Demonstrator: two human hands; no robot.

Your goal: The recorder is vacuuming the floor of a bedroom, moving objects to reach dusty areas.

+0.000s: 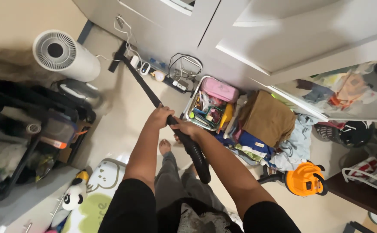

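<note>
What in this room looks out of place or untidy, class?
Clothes lie heaped on the floor beside an overfilled basket. Tangled cables sprawl near the vacuum wand that the left hand and right hand grip. A panda toy lies on the floor.

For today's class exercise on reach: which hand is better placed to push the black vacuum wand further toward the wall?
Probably the left hand: it grips the rigid vacuum wand further forward, while the right hand sits behind, where the ribbed hose begins.

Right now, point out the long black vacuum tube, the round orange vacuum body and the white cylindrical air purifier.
long black vacuum tube (143, 84), head view, mid rigid wand.
round orange vacuum body (305, 178), head view, top of shell.
white cylindrical air purifier (78, 62), head view, side wall.
</note>
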